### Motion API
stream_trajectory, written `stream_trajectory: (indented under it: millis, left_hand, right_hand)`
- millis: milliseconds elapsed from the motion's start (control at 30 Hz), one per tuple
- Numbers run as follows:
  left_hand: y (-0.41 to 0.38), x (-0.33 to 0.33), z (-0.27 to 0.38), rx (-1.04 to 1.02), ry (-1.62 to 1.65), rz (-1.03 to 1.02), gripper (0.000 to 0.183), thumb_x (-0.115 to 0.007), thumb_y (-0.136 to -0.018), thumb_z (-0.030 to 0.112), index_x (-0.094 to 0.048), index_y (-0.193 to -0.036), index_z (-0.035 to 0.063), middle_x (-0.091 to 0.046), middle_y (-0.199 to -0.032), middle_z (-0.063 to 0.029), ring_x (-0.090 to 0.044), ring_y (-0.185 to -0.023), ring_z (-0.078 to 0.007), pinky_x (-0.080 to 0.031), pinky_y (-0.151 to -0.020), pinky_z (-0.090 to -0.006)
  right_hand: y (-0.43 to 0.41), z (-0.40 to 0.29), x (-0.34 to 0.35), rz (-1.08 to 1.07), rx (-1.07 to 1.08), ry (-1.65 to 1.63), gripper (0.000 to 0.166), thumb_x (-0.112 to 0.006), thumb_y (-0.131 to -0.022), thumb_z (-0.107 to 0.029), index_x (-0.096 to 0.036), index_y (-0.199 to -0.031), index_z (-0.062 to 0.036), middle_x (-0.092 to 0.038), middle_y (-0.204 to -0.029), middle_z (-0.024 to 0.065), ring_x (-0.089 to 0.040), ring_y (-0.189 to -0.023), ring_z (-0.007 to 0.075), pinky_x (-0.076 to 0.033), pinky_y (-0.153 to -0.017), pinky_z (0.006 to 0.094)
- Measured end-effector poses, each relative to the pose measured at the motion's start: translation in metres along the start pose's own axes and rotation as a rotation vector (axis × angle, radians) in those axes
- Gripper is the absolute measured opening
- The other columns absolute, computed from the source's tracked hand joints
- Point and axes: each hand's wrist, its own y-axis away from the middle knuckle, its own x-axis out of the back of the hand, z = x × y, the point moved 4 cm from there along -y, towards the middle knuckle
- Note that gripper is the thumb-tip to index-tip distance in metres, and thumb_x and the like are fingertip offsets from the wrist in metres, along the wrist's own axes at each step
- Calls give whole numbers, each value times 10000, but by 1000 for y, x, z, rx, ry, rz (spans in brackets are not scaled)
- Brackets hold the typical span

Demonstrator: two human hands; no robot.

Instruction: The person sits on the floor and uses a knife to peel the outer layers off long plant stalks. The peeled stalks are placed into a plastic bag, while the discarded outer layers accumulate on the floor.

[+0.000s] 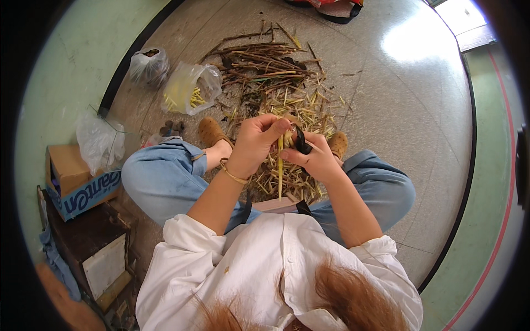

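Between my knees, my left hand point(265, 134) pinches the upper end of a pale yellow-green plant stalk point(280, 173), which hangs down towards my lap. Close on its right, my right hand point(312, 155) is closed around a black-handled tool point(302, 140), its thumb near the stalk; the tool's working end is mostly hidden by the fingers. Beneath both hands lies a heap of pale peelings and short stalk scraps point(306, 97). Beyond it, a pile of brown unpeeled stalks point(265, 62) rests on the floor.
To the left stand a clear plastic bag point(209, 85) holding pale cut pieces and another tied plastic bag point(149, 68). A blue and brown cardboard box point(91, 190) sits on a dark wooden cabinet point(87, 231) by the green wall. A red bag point(331, 4) lies at the far edge.
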Motion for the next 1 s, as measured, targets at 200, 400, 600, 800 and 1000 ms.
stream_trajectory:
  millis: [200,400,600,800,1000]
  left_hand:
    - [4,2,-6,79,2,-45,364,-528,-855,370,-597,-843,13,-581,-715,-2,-490,-580,-39,-389,-503,-169]
    - [7,0,-8,147,229,-99,350,-461,-897,313,-557,-929,-21,-606,-819,-68,-578,-678,-120,-500,-602,-247]
    - [3,0,-15,200,389,-157,298,-479,-893,278,-521,-970,-7,-600,-852,-77,-588,-752,-139,-508,-647,-273]
    - [7,-1,-9,75,262,-154,211,-580,-830,92,-513,-1014,14,-603,-921,-69,-589,-845,-133,-494,-698,-260]
    - [7,9,-11,125,356,-121,433,-559,-812,4,-420,-1221,27,-596,-987,-97,-592,-864,-139,-496,-755,-269]
  right_hand:
    - [3,19,-8,31,-116,-340,177,-681,-729,-140,-553,-711,-20,-503,-604,-13,-442,-562,64,-360,-519,227]
    - [3,31,-16,77,-98,-640,161,-651,-745,-123,-516,-752,-34,-505,-628,8,-478,-560,98,-382,-530,243]
    - [4,36,-21,115,-50,-782,129,-627,-750,-106,-523,-739,-30,-496,-626,3,-466,-558,98,-371,-525,238]
    - [2,43,-20,257,-50,-629,98,-598,-746,-99,-538,-728,-24,-506,-621,13,-474,-552,95,-375,-514,238]
    - [-1,38,-14,329,-51,-731,74,-589,-751,-71,-557,-789,-16,-511,-634,9,-477,-556,97,-355,-505,237]
